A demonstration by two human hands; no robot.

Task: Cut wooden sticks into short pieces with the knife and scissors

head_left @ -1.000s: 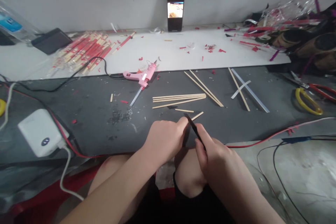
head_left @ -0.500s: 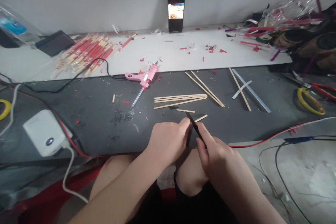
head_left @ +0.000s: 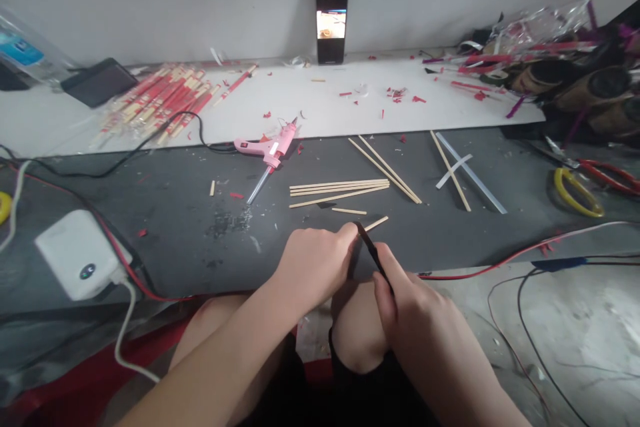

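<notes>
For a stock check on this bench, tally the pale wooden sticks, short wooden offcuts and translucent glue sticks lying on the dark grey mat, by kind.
Long pale wooden sticks: 6
Short pale wooden offcuts: 3
Translucent glue sticks: 2
Total: 11

We saw a pink glue gun (head_left: 273,149) on the dark mat (head_left: 165,247), a phone (head_left: 331,17) against the wall (head_left: 150,0), and what looked like scissors (head_left: 607,175) at the right.
</notes>
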